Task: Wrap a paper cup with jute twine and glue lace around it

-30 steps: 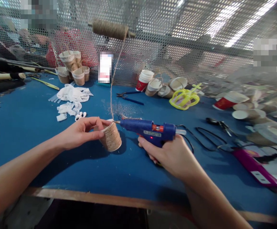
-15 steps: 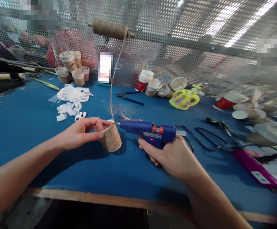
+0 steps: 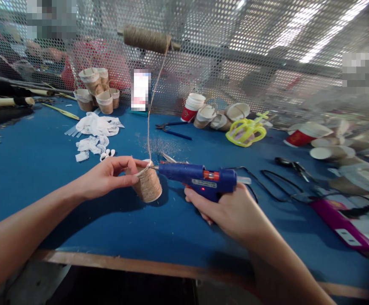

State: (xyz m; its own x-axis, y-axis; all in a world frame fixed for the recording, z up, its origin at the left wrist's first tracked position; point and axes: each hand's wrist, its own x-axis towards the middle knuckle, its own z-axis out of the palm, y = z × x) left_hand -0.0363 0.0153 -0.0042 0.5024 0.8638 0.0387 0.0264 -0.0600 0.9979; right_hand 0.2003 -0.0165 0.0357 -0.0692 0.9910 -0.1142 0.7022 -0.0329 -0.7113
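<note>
Tilted above the blue table, a paper cup (image 3: 149,185) wrapped in brown twine is pinched at its rim by my left hand (image 3: 114,176). My right hand (image 3: 225,205) grips a blue hot glue gun (image 3: 184,173) with a red light on its side; a clear glue stick pokes out at its back. The gun's metal nozzle is at the cup's side just under the rim. A strand of twine (image 3: 148,131) runs from the cup's rim up to a twine roll (image 3: 146,39) on a rod at the mesh. My left fingertips inside the cup are hidden.
Twine-wrapped cups with lace (image 3: 104,102) stand at the back left, near white lace pieces (image 3: 97,125). Pliers (image 3: 174,130), red paper cups (image 3: 192,108) and a yellow crown-shaped item (image 3: 246,132) lie behind. A purple power strip (image 3: 346,224) and black cables are at right.
The glue gun's nozzle has shifted slightly down, from the rim edge to the cup's side below it. The cup and my left hand stay almost still.
</note>
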